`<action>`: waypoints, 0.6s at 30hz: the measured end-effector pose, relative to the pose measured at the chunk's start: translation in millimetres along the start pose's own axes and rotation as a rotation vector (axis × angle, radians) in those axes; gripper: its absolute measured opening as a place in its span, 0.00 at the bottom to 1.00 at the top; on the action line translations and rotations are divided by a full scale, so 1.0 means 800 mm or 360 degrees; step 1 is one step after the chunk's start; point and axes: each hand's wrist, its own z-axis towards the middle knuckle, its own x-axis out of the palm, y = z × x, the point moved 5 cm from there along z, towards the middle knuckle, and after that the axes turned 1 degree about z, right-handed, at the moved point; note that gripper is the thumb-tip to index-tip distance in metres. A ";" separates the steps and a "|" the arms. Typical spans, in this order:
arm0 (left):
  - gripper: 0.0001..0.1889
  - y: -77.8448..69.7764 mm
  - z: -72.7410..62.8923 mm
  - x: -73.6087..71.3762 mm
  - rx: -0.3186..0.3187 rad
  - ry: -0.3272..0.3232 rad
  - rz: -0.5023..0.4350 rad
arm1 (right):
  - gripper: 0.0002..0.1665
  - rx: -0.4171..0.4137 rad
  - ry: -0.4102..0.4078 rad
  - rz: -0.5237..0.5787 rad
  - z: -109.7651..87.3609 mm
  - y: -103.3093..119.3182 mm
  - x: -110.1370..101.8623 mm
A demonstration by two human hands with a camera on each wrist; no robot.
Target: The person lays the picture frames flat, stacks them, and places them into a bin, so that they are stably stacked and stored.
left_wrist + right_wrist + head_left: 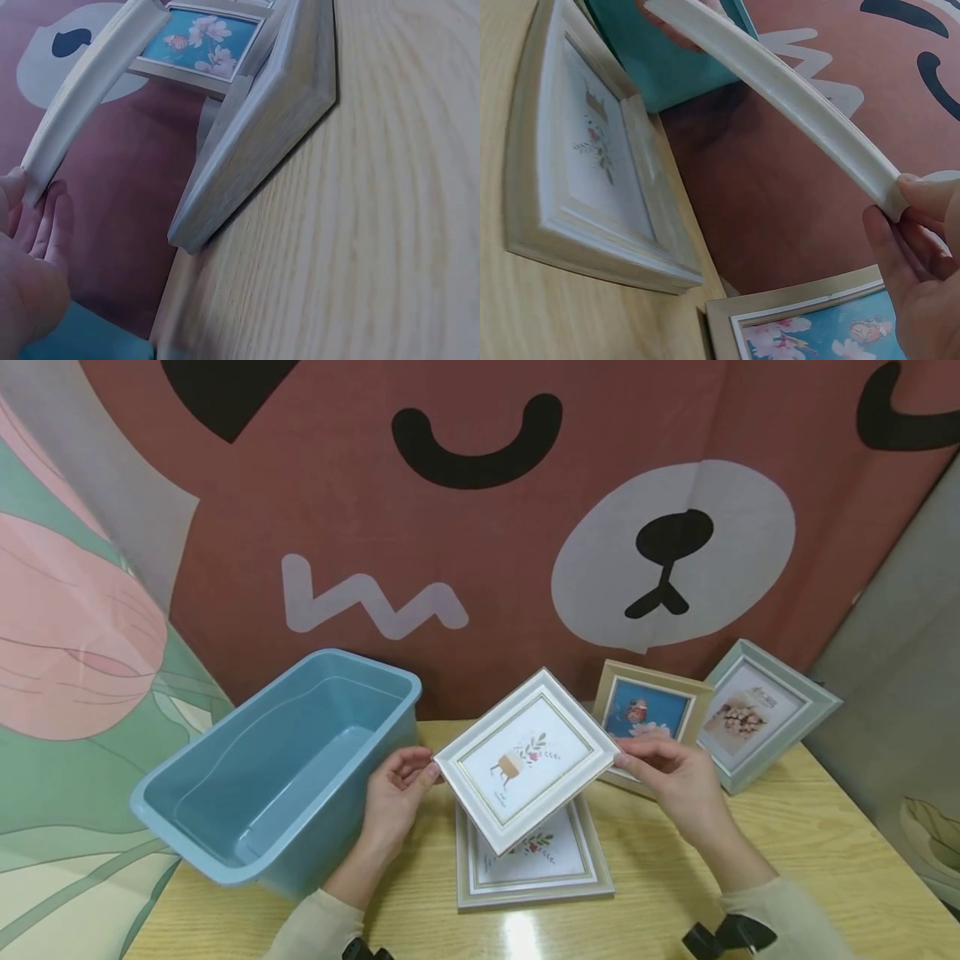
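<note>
A white picture frame (480, 785) with a thin gold inner line and a flower drawing is held up, tilted, between both hands. My left hand (399, 795) pinches its left corner between thumb and fingers. The opposite corner is gripped by my right hand (678, 783), as the right wrist view also shows along the frame's edge. Below it, a second whitish frame (536, 895) with a similar drawing lies flat on the table, partly covered by the raised one in the head view.
To the left stands a deep blue plastic tub (300, 777). At the back right, a gold-edged frame (648, 706) with a blue picture leans in front of a pale grey-green frame (761, 714). A bear-patterned cloth (510, 543) hangs behind the wooden table (810, 835).
</note>
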 end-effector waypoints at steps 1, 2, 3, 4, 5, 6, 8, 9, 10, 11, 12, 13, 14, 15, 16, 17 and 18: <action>0.16 -0.001 -0.001 0.001 -0.0003 -0.0008 0.0004 | 0.07 -0.0015 -0.0006 0.0010 -0.002 -0.001 0.000; 0.16 -0.002 -0.001 0.002 -0.0005 -0.0014 0.0007 | 0.07 -0.0029 -0.0009 0.0031 -0.004 -0.002 0.000; 0.16 -0.003 -0.002 0.003 -0.0006 -0.0021 0.0007 | 0.07 -0.0043 -0.0011 0.0051 -0.006 -0.003 0.000; 0.15 -0.004 -0.002 0.004 -0.0009 -0.0031 0.0007 | 0.07 -0.0055 -0.0017 0.0070 -0.008 -0.003 0.000; 0.15 -0.004 -0.002 0.004 -0.0014 -0.0043 0.0012 | 0.08 -0.0063 -0.0025 0.0088 -0.009 -0.004 0.000; 0.15 -0.005 -0.002 0.005 -0.0021 -0.0054 0.0014 | 0.08 -0.0060 -0.0030 0.0114 -0.011 -0.004 0.000; 0.15 -0.005 -0.001 0.005 -0.0035 -0.0075 0.0023 | 0.09 -0.0050 -0.0051 0.0129 -0.015 -0.006 0.001; 0.15 -0.005 -0.001 0.006 -0.0043 -0.0084 0.0028 | 0.09 -0.0043 -0.0065 0.0116 -0.018 -0.006 0.001; 0.15 -0.005 0.000 0.006 -0.0052 -0.0096 0.0037 | 0.09 -0.0030 -0.0075 0.0113 -0.020 -0.007 0.001; 0.15 -0.006 0.000 0.006 -0.0065 -0.0106 0.0041 | 0.09 -0.0016 -0.0078 0.0107 -0.023 -0.007 0.002; 0.15 -0.005 0.001 0.006 -0.0077 -0.0116 0.0042 | 0.08 -0.0005 -0.0079 0.0087 -0.026 -0.008 0.003; 0.15 -0.006 0.002 0.007 -0.0086 -0.0123 0.0041 | 0.08 0.0004 -0.0080 0.0060 -0.030 -0.009 0.003; 0.15 -0.006 0.002 0.007 -0.0104 -0.0128 0.0041 | 0.07 0.0016 -0.0080 0.0044 -0.033 -0.009 0.004; 0.15 -0.006 0.003 0.008 -0.0118 -0.0131 0.0047 | 0.07 0.0026 -0.0079 0.0043 -0.036 -0.010 0.004; 0.15 -0.006 0.004 0.009 -0.0135 -0.0134 0.0046 | 0.06 0.0055 -0.0078 0.0039 -0.039 -0.012 0.005; 0.15 -0.006 0.004 0.009 -0.0148 -0.0132 0.0041 | 0.05 0.0076 -0.0080 0.0034 -0.042 -0.013 0.005; 0.15 -0.006 0.005 0.010 -0.0161 -0.0129 0.0041 | 0.05 0.0096 -0.0088 0.0025 -0.045 -0.014 0.005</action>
